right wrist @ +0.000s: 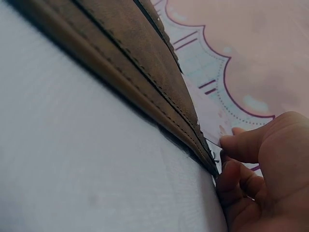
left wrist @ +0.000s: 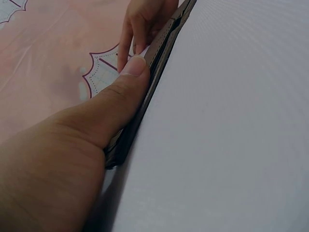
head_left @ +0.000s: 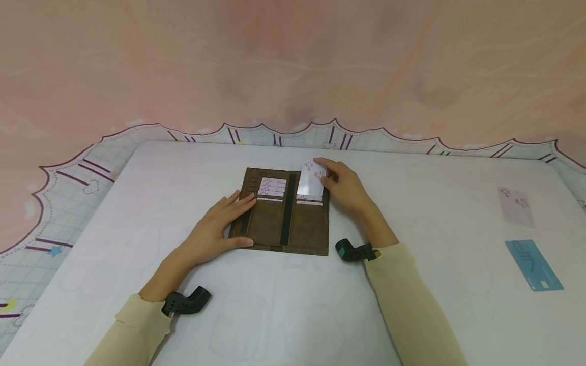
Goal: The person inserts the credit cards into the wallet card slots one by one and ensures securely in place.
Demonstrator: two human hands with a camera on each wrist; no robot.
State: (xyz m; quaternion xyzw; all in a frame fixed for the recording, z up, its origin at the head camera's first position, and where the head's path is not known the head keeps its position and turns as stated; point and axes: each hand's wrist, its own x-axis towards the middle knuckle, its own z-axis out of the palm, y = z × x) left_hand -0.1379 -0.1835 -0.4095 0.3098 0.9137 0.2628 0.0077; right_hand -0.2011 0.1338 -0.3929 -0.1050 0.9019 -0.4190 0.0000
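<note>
A brown wallet (head_left: 306, 231) lies unfolded on the white table, with several pale patterned cards (head_left: 272, 187) in the slots of its left half. My left hand (head_left: 215, 223) rests on the wallet's left side, fingers spread; in the left wrist view its thumb (left wrist: 123, 89) presses on the near edge. At the upper right slots, my right hand (head_left: 345, 185) pinches a white card with a pink print (head_left: 311, 178). The card's lower end is at the slots, and its upper part sticks out past the wallet's top edge. In the right wrist view the fingers partly hide this card (right wrist: 212, 116).
To the far right lie a pale pink patterned card (head_left: 516, 206) and, nearer, a blue card (head_left: 534, 265). Behind the white table (head_left: 114, 229) hangs a pinkish cloth (head_left: 293, 66) with a scalloped border. Each wrist wears a black camera band (head_left: 185, 301).
</note>
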